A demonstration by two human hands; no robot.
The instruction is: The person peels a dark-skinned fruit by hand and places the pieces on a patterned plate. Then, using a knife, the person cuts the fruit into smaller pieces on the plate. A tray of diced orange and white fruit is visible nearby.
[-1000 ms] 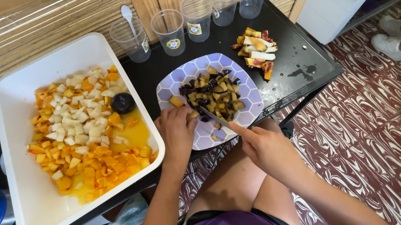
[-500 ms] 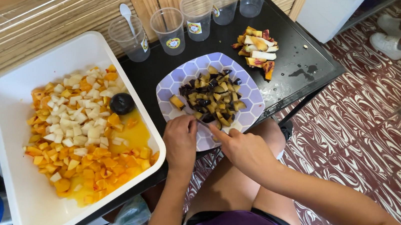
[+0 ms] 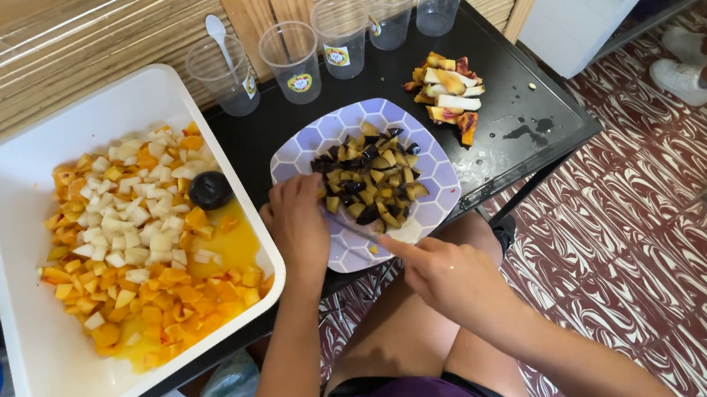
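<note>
A purple hexagon-patterned plate (image 3: 313, 152) sits on the black table (image 3: 528, 99) and holds a heap of chopped dark plum pieces (image 3: 374, 183). My left hand (image 3: 299, 224) rests on the plate's near left side, fingertips pressed on a piece of fruit. My right hand (image 3: 449, 274) grips a knife (image 3: 364, 229), with the index finger stretched along its back. The blade lies on the plate's near edge, just beside my left fingers.
A white tray (image 3: 35, 359) on the left holds chopped orange and white fruit (image 3: 146, 249) and one whole dark plum (image 3: 210, 189). Several plastic cups (image 3: 290, 55) line the far edge, one with a spoon (image 3: 216, 30). Fruit scraps (image 3: 448, 94) lie far right. Another person's shoe (image 3: 682, 81) is on the floor.
My right hand has drawn the knife a little towards me and to the left, closer to my left fingers. My left hand has stayed on the plate's left side.
</note>
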